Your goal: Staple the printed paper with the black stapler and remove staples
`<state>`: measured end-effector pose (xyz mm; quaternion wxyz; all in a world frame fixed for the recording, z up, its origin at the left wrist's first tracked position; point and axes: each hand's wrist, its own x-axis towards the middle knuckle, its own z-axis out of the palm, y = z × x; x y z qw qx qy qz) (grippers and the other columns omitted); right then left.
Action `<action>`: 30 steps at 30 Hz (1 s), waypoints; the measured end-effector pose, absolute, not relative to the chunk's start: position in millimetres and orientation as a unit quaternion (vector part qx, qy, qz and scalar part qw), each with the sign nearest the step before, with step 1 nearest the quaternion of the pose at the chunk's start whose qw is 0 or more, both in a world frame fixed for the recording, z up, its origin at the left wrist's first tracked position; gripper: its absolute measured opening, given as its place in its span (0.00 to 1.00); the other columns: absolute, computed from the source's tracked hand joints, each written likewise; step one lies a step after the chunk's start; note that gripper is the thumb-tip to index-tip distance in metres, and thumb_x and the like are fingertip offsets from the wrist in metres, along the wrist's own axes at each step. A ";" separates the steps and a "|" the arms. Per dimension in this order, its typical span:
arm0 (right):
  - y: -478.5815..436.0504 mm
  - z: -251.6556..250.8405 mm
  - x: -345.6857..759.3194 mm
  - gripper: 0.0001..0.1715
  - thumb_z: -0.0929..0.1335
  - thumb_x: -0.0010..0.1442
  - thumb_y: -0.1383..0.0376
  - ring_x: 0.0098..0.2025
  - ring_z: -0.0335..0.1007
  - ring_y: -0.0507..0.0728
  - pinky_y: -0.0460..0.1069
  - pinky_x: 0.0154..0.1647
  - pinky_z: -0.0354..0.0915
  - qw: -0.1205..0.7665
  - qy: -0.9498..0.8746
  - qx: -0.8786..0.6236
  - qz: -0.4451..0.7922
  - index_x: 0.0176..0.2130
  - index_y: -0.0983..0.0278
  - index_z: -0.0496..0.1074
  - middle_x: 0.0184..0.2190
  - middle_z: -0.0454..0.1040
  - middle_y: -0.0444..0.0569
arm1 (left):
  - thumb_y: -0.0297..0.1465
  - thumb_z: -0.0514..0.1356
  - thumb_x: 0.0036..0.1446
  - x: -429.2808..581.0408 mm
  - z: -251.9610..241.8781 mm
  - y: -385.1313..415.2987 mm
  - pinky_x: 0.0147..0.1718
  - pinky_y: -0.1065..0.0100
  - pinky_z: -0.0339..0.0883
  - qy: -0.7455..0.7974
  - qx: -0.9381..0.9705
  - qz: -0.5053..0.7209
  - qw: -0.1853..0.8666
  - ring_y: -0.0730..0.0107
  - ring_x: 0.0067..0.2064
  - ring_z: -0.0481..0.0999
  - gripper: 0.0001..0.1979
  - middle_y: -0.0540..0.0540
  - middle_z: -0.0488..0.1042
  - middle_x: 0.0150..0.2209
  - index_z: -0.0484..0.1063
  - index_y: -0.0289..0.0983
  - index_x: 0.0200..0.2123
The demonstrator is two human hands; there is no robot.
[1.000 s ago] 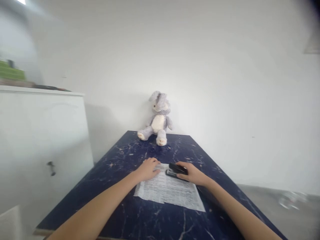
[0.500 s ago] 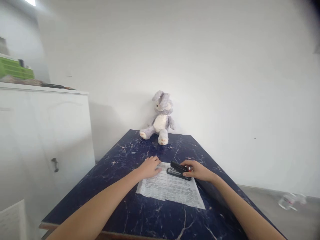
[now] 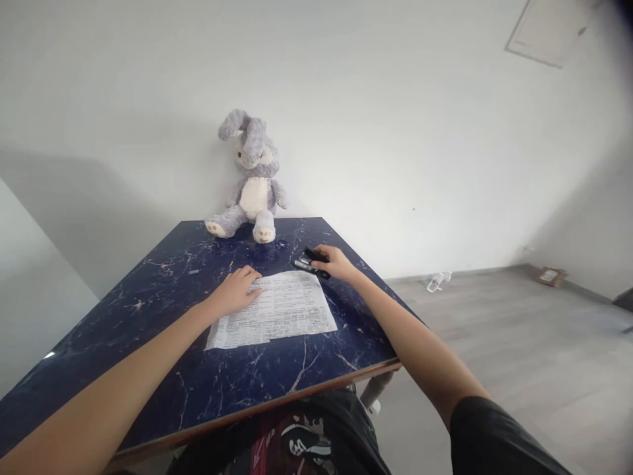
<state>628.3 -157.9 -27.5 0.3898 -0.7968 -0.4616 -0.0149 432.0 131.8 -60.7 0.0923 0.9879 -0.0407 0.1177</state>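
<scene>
While our left hand (image 3: 238, 291) rests, fingers extended, on the printed sheet (image 3: 279, 310) near its far left corner, our right hand (image 3: 336, 262) grips the black stapler (image 3: 305, 266) — its two arms parted — by the far right corner. We see a plush rabbit (image 3: 255, 196) seated at the back of the blue table (image 3: 163, 300).

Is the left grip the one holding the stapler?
No, the right grip holds the stapler, while the left grip rests on the printed paper.
</scene>
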 end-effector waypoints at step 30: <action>-184.1 -6.6 631.6 0.19 0.72 0.59 0.62 0.47 0.74 0.61 0.55 0.52 0.67 0.238 -0.564 -0.786 0.089 0.50 0.64 0.76 0.48 0.80 0.51 | 0.32 0.49 0.68 412.2 -31.6 78.8 0.65 0.49 0.56 -0.100 0.983 0.090 0.123 0.49 0.65 0.66 0.21 0.38 0.64 0.67 0.68 0.39 0.61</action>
